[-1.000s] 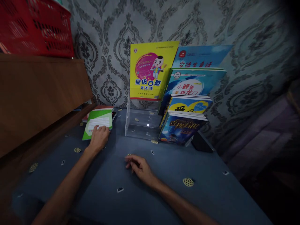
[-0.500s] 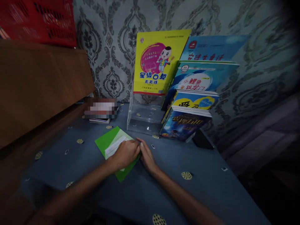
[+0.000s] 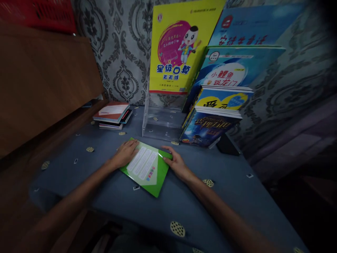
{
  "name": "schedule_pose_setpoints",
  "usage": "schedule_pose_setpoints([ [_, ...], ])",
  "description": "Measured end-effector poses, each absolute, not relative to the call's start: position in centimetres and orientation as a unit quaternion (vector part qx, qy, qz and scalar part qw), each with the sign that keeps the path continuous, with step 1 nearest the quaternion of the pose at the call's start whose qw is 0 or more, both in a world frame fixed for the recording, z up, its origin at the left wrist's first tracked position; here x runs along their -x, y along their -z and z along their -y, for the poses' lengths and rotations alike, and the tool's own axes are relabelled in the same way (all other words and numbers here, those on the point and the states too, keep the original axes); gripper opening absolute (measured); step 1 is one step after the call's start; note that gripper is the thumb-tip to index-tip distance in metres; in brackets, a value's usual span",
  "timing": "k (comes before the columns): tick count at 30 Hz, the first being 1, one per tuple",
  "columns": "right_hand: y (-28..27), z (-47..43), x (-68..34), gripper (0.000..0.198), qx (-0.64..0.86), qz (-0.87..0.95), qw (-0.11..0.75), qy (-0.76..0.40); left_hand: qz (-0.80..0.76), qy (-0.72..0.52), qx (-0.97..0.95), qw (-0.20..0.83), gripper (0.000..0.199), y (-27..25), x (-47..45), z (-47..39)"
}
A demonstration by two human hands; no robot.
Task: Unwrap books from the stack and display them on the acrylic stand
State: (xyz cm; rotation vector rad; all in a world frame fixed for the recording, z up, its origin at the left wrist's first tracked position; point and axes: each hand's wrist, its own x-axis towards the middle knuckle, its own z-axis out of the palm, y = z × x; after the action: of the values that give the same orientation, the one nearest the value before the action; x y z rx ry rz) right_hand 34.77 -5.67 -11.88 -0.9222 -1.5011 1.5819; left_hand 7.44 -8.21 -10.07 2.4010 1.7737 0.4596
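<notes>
A green book (image 3: 160, 175) with a pale panel of printed text faces up, turned at an angle above the blue tablecloth. I cannot tell whether it rests flat or is slightly raised. My left hand (image 3: 126, 154) holds its left corner, fingers lying over the edge. At the right corner my right hand (image 3: 181, 166) grips it, thumb on the cover and some fingers hidden at the edge. Just behind stands a clear acrylic book rack (image 3: 158, 131), with a yellow workbook (image 3: 171, 45) upright in its left part.
Right in the rack are several books, among them a blue one (image 3: 210, 128) in front. A dark flat object (image 3: 228, 146) lies beside it. A small book stack (image 3: 112, 114) sits at the back left. Further left are a wooden cabinet (image 3: 47, 84) and a red basket (image 3: 39, 14).
The book has shifted right and turned. My left hand moved from over its right side to the left corner; my right hand now grips the right corner. The view has tilted down.
</notes>
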Motion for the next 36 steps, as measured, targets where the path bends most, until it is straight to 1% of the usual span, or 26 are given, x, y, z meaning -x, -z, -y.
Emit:
schedule_pose_setpoints([
  [3,11.6,4.9,-36.9,0.053,0.376,0.593,0.372,-0.607,-0.610,-0.122,-0.782,0.038,0.045,9.9,-6.8,8.1],
  [6,11.7,4.4,-37.9,0.047,0.435,0.632,0.374,-0.521,-0.619,-0.114,-0.777,0.003,0.044,10.0,-7.3,8.2],
  [8,11.5,4.5,-38.0,0.041,0.490,0.684,0.366,-0.396,-0.624,-0.115,-0.773,-0.016,0.043,10.1,-7.7,8.2],
  [10,11.0,5.1,-37.5,0.035,0.517,0.748,0.346,-0.233,-0.625,-0.119,-0.771,-0.026,0.042,10.3,-7.8,8.2],
  [12,10.2,6.2,-36.3,0.028,0.491,0.807,0.309,-0.106,-0.618,-0.126,-0.775,-0.032,0.042,10.6,-7.8,8.1],
  [13,9.7,6.7,-35.4,0.027,0.462,0.836,0.287,-0.077,-0.613,-0.131,-0.779,-0.034,0.042,10.7,-7.7,8.0],
  [17,8.8,8.3,-30.4,0.037,0.288,0.935,0.174,-0.111,-0.593,-0.158,-0.788,-0.042,0.042,11.2,-7.3,7.8],
  [21,9.2,8.2,-27.0,0.053,0.297,0.939,0.127,-0.119,-0.576,-0.182,-0.796,-0.038,0.043,11.4,-7.0,7.7],
  [26,9.9,7.8,-29.5,0.063,0.362,0.914,0.121,-0.137,-0.574,-0.176,-0.798,-0.045,0.044,11.2,-6.9,7.7],
  [32,10.7,8.4,-36.4,0.061,0.441,0.874,0.152,-0.139,-0.578,-0.178,-0.796,-0.022,0.046,11.3,-7.0,7.7],
  [36,10.7,8.6,-38.4,0.059,0.453,0.864,0.157,-0.152,-0.562,-0.202,-0.802,0.036,0.047,11.0,-5.6,7.2],
])
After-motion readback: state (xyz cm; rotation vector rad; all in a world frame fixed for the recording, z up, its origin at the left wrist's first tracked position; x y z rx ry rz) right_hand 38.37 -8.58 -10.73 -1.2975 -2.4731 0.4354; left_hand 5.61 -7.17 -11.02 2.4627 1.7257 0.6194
